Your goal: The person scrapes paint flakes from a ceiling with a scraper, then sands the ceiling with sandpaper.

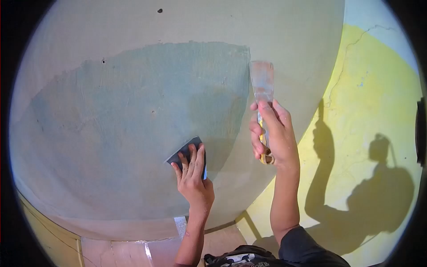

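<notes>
Dark sleeve point(307, 247): nearest the camera, at the bottom edge, on the right arm.
Left hand point(193, 175): raised flat against the wall, fingers together and pressed over a sheet of dark sandpaper point(184, 151).
Sandpaper position: pinned between the left palm and the wall, its upper corner showing above the fingertips, inside the lower right part of the grey-green patch point(133, 124).
Right hand point(272, 133): closed around the handle of a putty knife point(262, 86), fingers wrapped tight, thumb side toward the wall.
Putty knife position: blade pointing up above the fist, flat against the wall, just beside the patch's right edge.
Patch edges: ragged top edge, straighter right edge; pale plaster point(200, 22) surrounds it above and to the right.
Hands apart: left sits lower and left of the right, not touching.
Open room: wide bare patch to the left of both hands.
Yellow wall point(369, 111): to the right, cracked, carrying the person's shadow point(378, 196).
Floor point(129, 253): tiled, below the wall.
</notes>
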Available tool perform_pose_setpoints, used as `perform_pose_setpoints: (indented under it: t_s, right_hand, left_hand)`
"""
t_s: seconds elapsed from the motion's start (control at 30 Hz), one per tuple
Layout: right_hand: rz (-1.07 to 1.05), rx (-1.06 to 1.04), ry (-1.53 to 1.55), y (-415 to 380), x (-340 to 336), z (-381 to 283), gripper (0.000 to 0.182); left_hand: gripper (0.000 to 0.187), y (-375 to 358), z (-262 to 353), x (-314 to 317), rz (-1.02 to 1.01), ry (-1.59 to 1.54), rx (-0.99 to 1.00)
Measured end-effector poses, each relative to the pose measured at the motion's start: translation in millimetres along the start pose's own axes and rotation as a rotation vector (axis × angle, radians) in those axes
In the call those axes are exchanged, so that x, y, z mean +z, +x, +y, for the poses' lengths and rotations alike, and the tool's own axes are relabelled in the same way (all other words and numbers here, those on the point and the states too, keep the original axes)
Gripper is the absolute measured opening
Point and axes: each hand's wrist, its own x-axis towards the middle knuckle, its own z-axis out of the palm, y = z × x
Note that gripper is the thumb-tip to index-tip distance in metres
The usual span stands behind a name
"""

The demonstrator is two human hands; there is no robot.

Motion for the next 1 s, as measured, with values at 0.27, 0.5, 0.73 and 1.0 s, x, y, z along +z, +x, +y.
perform_pose_setpoints:
  t_s: [0.27, 0.5, 0.73, 1.0]
  right_hand:
    - [-0.001, 0.015, 0.015, 1.2, 4.6, -3.8, 0.03]
    - [-0.049, 0.05, 0.084, 8.6, -4.3, -5.0, 0.032]
    - [-0.04, 0.025, 0.084, 11.1, 3.9, -6.5, 0.033]
    - [-0.064, 0.02, 0.131, 14.1, 9.9, -8.5, 0.032]
  left_hand:
    - [0.075, 0.7, -2.9, 3.9, 0.019, -0.035, -0.005]
    - [0.075, -3.8, -12.3, 8.6, 0.01, -0.013, -0.013]
    - [0.074, -3.0, -14.3, 6.1, 0.001, -0.03, -0.012]
    - [0.073, -3.1, -18.3, 6.4, 0.0, -0.022, -0.011]
